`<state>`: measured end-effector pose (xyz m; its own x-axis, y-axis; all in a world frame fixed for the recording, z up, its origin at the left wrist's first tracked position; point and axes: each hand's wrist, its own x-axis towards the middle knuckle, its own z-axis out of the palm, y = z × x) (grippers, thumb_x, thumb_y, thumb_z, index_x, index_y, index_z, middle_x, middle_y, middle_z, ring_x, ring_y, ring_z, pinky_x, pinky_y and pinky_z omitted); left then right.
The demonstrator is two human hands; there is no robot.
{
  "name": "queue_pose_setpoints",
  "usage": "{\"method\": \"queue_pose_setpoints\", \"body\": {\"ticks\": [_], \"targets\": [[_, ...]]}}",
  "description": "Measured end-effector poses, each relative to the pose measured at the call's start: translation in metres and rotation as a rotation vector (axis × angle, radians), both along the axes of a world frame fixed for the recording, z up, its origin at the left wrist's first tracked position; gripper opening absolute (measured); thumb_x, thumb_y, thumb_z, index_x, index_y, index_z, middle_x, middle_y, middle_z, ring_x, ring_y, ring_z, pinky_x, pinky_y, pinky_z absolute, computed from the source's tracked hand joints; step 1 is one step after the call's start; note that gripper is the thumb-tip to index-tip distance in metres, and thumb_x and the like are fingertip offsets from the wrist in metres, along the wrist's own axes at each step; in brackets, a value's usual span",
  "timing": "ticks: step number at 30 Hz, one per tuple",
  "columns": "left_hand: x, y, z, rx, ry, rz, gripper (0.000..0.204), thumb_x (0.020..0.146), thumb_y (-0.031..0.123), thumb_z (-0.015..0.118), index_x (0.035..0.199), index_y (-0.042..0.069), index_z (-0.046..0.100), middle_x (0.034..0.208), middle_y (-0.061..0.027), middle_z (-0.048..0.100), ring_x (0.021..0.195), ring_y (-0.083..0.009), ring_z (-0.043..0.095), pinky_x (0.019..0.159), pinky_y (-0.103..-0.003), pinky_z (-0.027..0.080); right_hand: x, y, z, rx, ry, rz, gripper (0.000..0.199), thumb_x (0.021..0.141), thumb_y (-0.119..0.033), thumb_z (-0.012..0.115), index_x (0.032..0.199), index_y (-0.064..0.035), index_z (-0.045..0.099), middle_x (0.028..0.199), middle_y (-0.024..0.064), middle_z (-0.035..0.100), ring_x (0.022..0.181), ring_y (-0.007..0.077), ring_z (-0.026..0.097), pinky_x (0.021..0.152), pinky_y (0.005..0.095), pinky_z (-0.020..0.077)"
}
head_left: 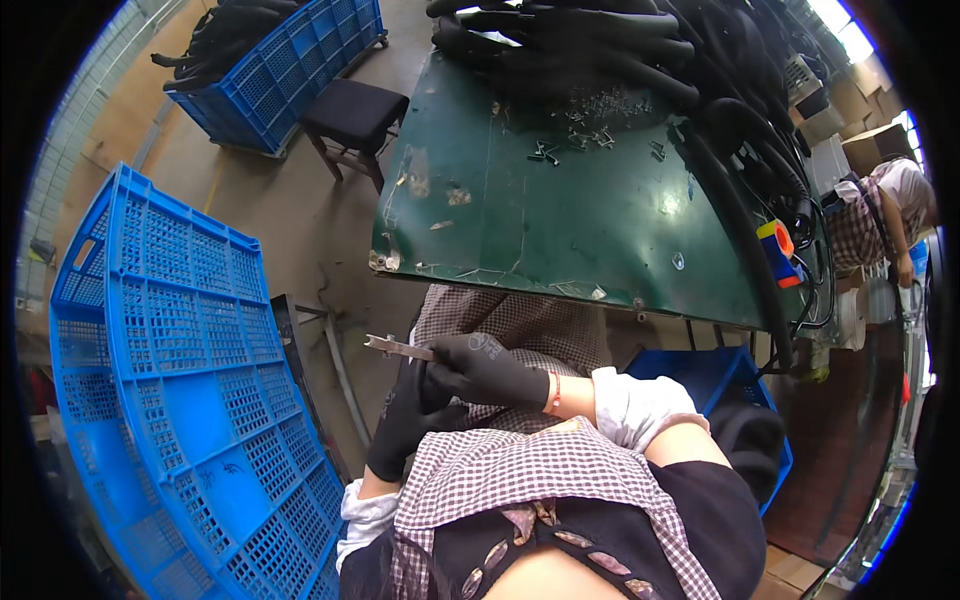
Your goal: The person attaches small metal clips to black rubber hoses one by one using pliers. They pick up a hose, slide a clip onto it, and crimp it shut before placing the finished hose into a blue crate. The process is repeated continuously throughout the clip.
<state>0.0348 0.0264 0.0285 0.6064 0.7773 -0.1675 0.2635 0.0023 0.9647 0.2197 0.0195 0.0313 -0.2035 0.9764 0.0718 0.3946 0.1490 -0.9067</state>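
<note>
Both of my hands wear black gloves and are close together over my lap, in front of the checked apron (550,455). My right hand (485,370) is closed around a slim metal piece with a notched tip (398,347), which points left. Just below and left of it, my left hand (405,420) has its fingers curled. What it grips, perhaps something black and tube-like, is lost against the dark glove. Beyond my hands, the green table (480,220) bears scattered small metal pins (590,135) and thick black foam tubes (570,45).
A tall blue plastic crate (200,400) stands at my left. Farther off are a black-topped stool (355,110) and a blue crate of black tubes (275,80). A blue bin (690,375) sits at my right. An orange-yellow-blue object (780,250) lies by the table's right edge. Another person (880,215) is far right.
</note>
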Motion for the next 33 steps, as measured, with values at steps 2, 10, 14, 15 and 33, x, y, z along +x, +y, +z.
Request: {"method": "queue_pose_setpoints", "body": {"ticks": [2, 10, 14, 15, 33], "targets": [[0.006, 0.004, -0.002, -0.061, 0.039, -0.010, 0.078, 0.078, 0.024, 0.080, 0.141, 0.002, 0.041, 0.131, -0.0178, 0.055, 0.119, -0.0298, 0.054, 0.100, -0.040, 0.043, 0.005, 0.005, 0.000, -0.019, 0.046, -0.028, 0.016, 0.086, -0.016, 0.063, 0.086, -0.0003, 0.059, 0.069, 0.0188, 0.061, 0.061, 0.0327, 0.062, 0.055, 0.0419, 0.0467], [-0.007, -0.005, -0.022, -0.093, 0.005, 0.110, 0.060, 0.078, 0.007, 0.077, 0.132, 0.002, 0.052, 0.100, -0.0088, 0.067, 0.090, -0.0166, 0.063, 0.078, -0.032, 0.050, 0.013, 0.025, 0.018, -0.120, 0.087, 0.012, 0.013, 0.087, -0.012, 0.067, 0.086, 0.0001, 0.063, 0.070, 0.0105, 0.065, 0.060, 0.0175, 0.061, 0.057, 0.0325, 0.0478], [-0.011, -0.006, -0.036, -0.107, -0.031, 0.317, 0.050, 0.078, 0.009, 0.078, 0.123, 0.001, 0.057, 0.078, -0.0045, 0.065, 0.069, -0.0138, 0.061, 0.067, -0.030, 0.049, 0.055, 0.056, 0.041, 0.075, -0.103, -0.094, 0.011, 0.086, -0.015, 0.068, 0.086, -0.0041, 0.066, 0.073, 0.0127, 0.065, 0.063, 0.0234, 0.063, 0.061, 0.0338, 0.0510], [-0.011, -0.006, -0.046, -0.097, -0.041, 0.372, 0.049, 0.077, 0.009, 0.078, 0.121, 0.001, 0.058, 0.077, -0.0044, 0.064, 0.069, -0.0135, 0.060, 0.066, -0.030, 0.049, 0.079, 0.068, 0.049, 0.063, -0.163, -0.199, 0.010, 0.085, -0.016, 0.068, 0.084, -0.0065, 0.066, 0.074, 0.0148, 0.064, 0.064, 0.0291, 0.064, 0.063, 0.0363, 0.0524], [0.001, 0.017, -0.032, 0.494, 0.060, 0.352, 0.029, 0.088, -0.003, 0.060, 0.117, 0.002, 0.062, 0.116, -0.0172, 0.058, 0.103, -0.0275, 0.060, 0.089, -0.036, 0.047, 0.119, 0.095, 0.050, -0.023, -0.374, -0.334, 0.015, 0.086, -0.014, 0.062, 0.084, 0.0004, 0.061, 0.070, 0.0183, 0.062, 0.060, 0.0324, 0.058, 0.059, 0.0365, 0.0495]]}}
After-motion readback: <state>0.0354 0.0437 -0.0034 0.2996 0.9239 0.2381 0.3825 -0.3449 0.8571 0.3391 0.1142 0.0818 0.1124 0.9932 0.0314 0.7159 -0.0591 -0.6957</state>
